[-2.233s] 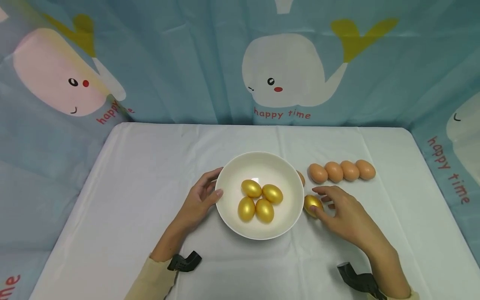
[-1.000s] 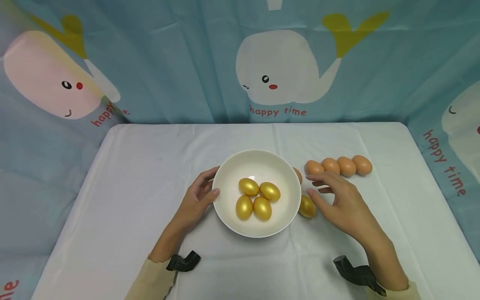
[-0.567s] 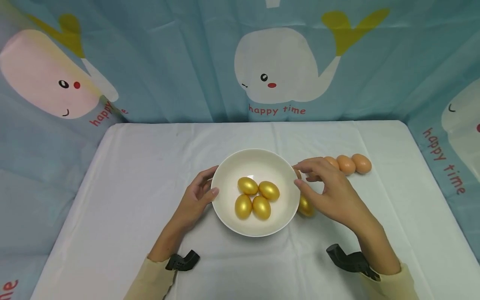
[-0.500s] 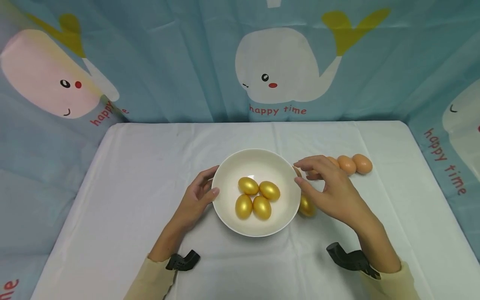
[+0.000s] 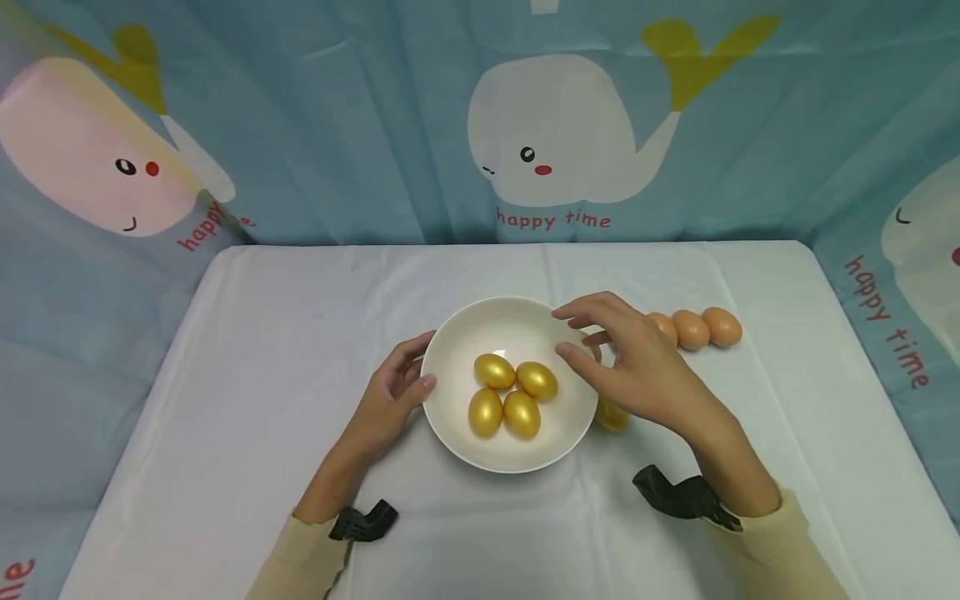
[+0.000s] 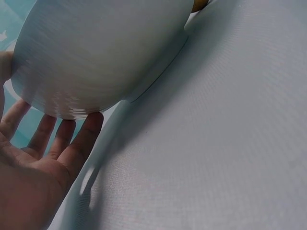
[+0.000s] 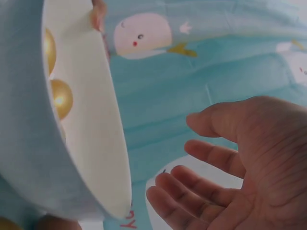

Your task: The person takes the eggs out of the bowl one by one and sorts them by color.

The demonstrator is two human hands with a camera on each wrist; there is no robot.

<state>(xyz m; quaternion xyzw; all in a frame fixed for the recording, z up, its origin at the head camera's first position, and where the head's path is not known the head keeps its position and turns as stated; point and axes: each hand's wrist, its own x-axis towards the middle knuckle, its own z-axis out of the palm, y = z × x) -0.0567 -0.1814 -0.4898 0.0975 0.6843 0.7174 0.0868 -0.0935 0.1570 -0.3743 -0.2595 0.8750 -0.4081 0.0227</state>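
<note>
On a white-covered tabletop [image 5: 262,350], the left hand [image 5: 390,400] was laid with relaxed fingers against the left wall of a white bowl [image 5: 457,433], in which four gold eggs [image 5: 513,396] were clustered. The right hand [image 5: 626,367] was held over the bowl's right rim, fingers spread and empty. A fifth gold egg [image 5: 611,414] was partly hidden beneath it, just beside the bowl. Brown eggs [image 5: 693,328] were lined up farther right.

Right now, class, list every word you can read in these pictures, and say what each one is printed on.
"happy time": red, on the curtain under the middle whale.
"happy time": right side of the curtain, running downward.
"happ…": under the left pink whale, partly hidden.
Bottom-left red letters: cut off, unreadable.
</note>
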